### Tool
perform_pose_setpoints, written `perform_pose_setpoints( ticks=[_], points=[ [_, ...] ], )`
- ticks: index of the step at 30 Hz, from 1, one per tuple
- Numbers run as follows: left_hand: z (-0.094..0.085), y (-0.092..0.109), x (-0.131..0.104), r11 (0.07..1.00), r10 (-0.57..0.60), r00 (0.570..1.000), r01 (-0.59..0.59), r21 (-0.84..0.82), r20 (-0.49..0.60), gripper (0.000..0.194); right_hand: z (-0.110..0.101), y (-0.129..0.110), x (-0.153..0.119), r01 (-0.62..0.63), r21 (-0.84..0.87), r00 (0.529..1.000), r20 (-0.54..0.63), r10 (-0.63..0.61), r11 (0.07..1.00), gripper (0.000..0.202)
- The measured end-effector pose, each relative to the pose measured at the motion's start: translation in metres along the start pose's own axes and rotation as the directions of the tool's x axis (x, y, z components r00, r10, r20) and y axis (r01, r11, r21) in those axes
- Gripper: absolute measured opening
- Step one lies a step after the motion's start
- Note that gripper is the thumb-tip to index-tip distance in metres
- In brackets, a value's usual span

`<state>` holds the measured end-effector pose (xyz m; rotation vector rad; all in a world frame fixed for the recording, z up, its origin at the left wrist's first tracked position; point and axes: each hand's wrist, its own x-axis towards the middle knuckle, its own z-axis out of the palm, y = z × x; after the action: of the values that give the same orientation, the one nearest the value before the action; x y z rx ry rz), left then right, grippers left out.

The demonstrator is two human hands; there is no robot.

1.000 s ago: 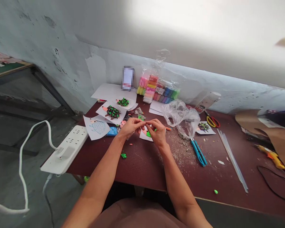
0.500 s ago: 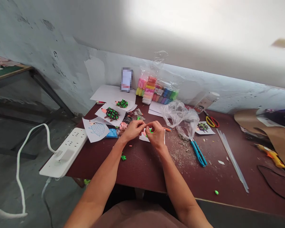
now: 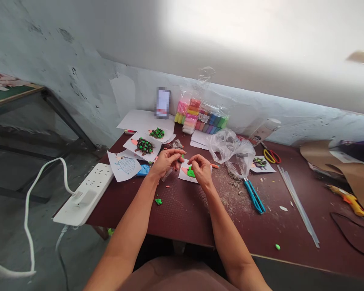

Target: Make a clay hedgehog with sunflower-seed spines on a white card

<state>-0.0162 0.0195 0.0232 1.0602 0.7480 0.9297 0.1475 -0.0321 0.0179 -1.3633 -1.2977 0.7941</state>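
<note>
Tabletop [image 3: 182,220], dark red and gritty with pale crumbs right of centre, backs onto a scuffed wall [image 3: 87,72]; I see a propped phone [image 3: 163,103] (its screen blurred) and bagged coloured clay [image 3: 200,117] along the rear. A white power strip [image 3: 83,194] juts past the left edge, while the front edge passes beneath both forearms. My room for moving lies toward that front edge, with a green clay lump [image 3: 158,201] on the left and blue-handled pliers [image 3: 255,197] to the right. Half a second ago the fingertips met above the hedgehog card [image 3: 190,173] — now they stand apart, and more of its pink snout and green body shows, flat below and between the hands. Left hand [image 3: 168,162]: fingers narrow, a green bit at the tips — gripped or behind, I can't tell. Right hand [image 3: 202,170]: thumb and forefinger close together, contents unreadable.
</note>
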Motion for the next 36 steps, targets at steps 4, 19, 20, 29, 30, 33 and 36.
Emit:
perform_pose_setpoints(
  ticks=[4,19,20,29,30,33,36],
  points=[
    [-0.004,0.0,0.003,0.994,0.0,1.0,-0.001,-0.113,-0.009,0.031,0.004,0.0,0.0,-0.062,0.082,0.998,0.025,0.06,0.995,0.02],
    [-0.005,-0.006,0.004,1.0,-0.012,0.999,0.011,-0.022,-0.043,0.06,0.001,0.005,0.005,-0.092,0.141,0.996,0.017,0.091,0.986,0.048],
    [-0.005,-0.007,0.004,1.0,-0.019,0.999,0.018,-0.013,-0.04,0.059,0.0,0.005,0.005,-0.094,0.137,0.995,0.022,0.092,0.986,0.046],
    [-0.003,-0.016,0.005,1.0,-0.017,0.999,0.017,0.009,-0.039,0.054,-0.01,0.018,0.009,-0.001,-0.23,1.0,0.019,0.006,0.973,0.048],
    [-0.003,-0.017,0.006,0.999,-0.017,0.999,0.018,0.037,-0.04,0.051,-0.01,0.019,0.009,0.005,-0.259,1.0,0.02,0.0,0.966,0.044],
    [-0.003,-0.02,0.008,0.988,0.009,0.999,-0.002,0.152,-0.045,0.042,-0.012,0.022,0.01,0.023,-0.279,0.998,0.058,-0.007,0.96,0.02],
    [-0.002,-0.023,0.009,0.957,0.058,0.997,-0.04,0.287,-0.054,0.029,-0.014,0.024,0.009,0.035,-0.286,0.995,0.104,-0.005,0.957,0.012]
  ],
)
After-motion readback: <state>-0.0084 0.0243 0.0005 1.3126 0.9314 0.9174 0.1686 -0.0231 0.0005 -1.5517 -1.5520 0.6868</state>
